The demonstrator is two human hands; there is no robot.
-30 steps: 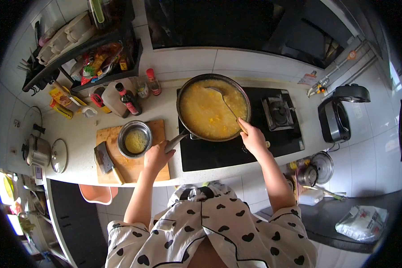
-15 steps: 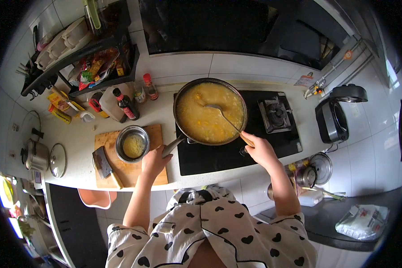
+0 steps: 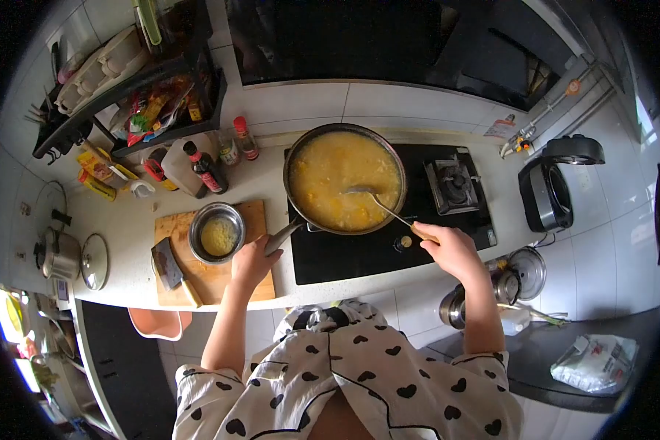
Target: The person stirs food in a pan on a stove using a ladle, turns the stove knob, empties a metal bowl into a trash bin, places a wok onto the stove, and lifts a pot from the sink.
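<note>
My left hand [image 3: 252, 262] is closed round the handle [image 3: 282, 237] of a deep frying pan [image 3: 292, 192]. The pan sits on the black gas hob and holds a yellowish soup [image 3: 337, 165] with small bits in it. My right hand [image 3: 451, 249] grips the wooden handle of a metal spatula [image 3: 394, 213]. Its head dips into the soup near the pan's right side, partly submerged, so its exact shape is hidden. Close to my left hand, a metal bowl [image 3: 192, 238] with pale yellow contents rests on a wooden cutting board [image 3: 257, 216].
A cleaver [image 3: 170, 268] lies on the board's left part. Sauce bottles [image 3: 207, 172] stand along the wall below a black rack [image 3: 216, 110]. Right of the pan is a second burner [image 3: 455, 187], then an open black rice cooker [image 3: 544, 194]. A glass lid [image 3: 94, 260] leans at the left.
My right hand has moved right and slightly toward me, drawing the spatula's head lower and to the right through the soup. The left hand keeps its hold on the pan handle.
</note>
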